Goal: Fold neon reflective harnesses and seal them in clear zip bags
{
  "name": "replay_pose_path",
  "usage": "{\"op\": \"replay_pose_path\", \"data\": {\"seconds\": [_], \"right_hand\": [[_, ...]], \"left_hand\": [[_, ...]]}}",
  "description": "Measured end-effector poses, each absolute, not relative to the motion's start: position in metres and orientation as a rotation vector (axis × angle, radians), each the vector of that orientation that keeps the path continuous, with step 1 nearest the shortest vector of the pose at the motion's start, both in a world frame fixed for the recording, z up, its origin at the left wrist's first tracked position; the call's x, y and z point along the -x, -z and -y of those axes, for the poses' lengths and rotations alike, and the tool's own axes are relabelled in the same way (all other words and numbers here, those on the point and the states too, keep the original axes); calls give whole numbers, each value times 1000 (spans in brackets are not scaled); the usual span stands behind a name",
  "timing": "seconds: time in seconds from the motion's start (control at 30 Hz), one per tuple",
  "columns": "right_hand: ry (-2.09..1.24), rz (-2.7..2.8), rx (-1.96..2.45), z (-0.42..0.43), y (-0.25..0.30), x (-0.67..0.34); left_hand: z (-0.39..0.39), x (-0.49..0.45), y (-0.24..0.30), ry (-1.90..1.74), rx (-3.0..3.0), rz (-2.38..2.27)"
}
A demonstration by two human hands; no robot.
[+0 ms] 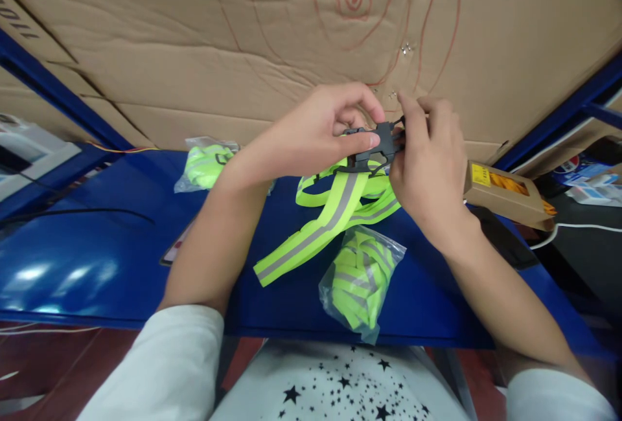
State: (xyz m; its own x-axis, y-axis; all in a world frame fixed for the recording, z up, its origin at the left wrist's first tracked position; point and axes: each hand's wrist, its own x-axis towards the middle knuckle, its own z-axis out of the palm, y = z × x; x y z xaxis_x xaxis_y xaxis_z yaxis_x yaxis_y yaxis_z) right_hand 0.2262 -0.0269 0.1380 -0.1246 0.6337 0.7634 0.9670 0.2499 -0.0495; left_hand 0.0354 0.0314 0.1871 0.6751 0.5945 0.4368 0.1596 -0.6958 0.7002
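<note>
Both hands are raised above a blue table [97, 259]. My left hand [315, 133] pinches a black plastic buckle [376, 144] between thumb and fingers. My right hand [430, 162] grips the buckle's right end, fingers closed. A neon yellow strap with a grey reflective stripe [321, 230] hangs from the buckle, and its free end lies on the table. Below it sits a clear plastic bag with a folded neon strap [359, 282].
A second bagged neon strap [207, 165] lies at the back left of the table. A small brown cardboard box with a yellow label [505, 194] is at the right. A large cardboard sheet [243, 39] stands behind. Cables run at left and right.
</note>
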Motion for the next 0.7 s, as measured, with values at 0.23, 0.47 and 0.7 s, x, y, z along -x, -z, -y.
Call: {"op": "replay_pose_path", "data": {"seconds": [0.23,0.47,0.7], "right_hand": [[379,1982,1347,31,-124,-226],[254,1983,1292,48,-76,-238],[62,2038,1312,68,-39,-243]], "left_hand": [[-39,-33,-186,-787,-2420,-552],[-41,-56,-143,-715,-2252,-381],[-28,-68,-67,-727,-2135,-306]]}}
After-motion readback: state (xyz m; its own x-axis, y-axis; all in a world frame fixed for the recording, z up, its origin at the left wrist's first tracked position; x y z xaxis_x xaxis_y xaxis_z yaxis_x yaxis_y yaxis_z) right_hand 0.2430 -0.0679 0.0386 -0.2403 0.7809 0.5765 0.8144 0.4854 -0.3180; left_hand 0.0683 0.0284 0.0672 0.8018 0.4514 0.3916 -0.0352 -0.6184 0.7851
